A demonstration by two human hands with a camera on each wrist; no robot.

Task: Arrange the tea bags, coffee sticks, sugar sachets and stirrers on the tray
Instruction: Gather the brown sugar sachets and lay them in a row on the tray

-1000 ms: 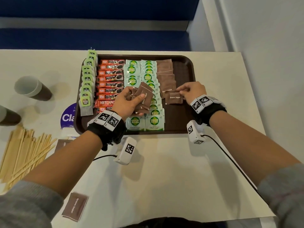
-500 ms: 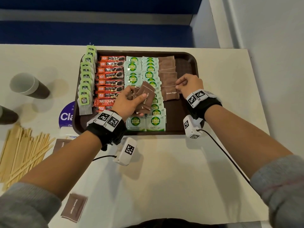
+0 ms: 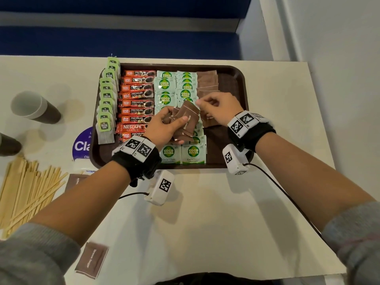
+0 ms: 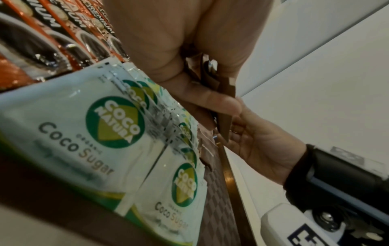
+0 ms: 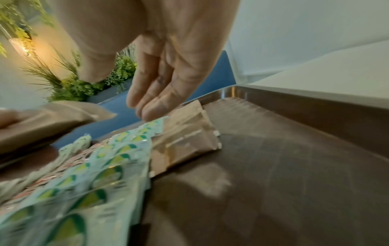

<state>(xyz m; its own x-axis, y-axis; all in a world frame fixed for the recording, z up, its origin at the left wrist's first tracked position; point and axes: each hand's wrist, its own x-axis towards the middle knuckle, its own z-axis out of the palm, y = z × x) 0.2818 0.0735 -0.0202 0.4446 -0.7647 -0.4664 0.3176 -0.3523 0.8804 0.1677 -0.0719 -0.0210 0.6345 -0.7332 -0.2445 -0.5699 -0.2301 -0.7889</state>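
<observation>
My left hand [image 3: 170,122] grips a fanned bunch of brown sugar sachets [image 3: 188,120] above the middle of the brown tray [image 3: 240,79]. My right hand [image 3: 202,103] hovers just right of that bunch, fingers relaxed and empty in the right wrist view [image 5: 147,106]. Below it runs a column of brown sachets [image 3: 206,81]; its nearest one [image 3: 209,120] lies under my right wrist. Left to right, the tray holds rows of green tea bags [image 3: 107,112], orange coffee sticks [image 3: 136,103] and Coco Sugar sachets [image 3: 185,153]. Wooden stirrers [image 3: 26,192] lie on the table, left of the tray.
Two loose brown sachets lie on the white table, one at the near edge [image 3: 91,259] and one beside the stirrers [image 3: 75,181]. Two paper cups [image 3: 33,108] [image 3: 8,144] lie at the far left. A blue sticker [image 3: 82,145] shows under the tray's left rim. A wall stands at the right.
My right hand let go of the brown sachet at the near end of the column and moved left towards the bunch. My left hand kept holding the bunch in place.
</observation>
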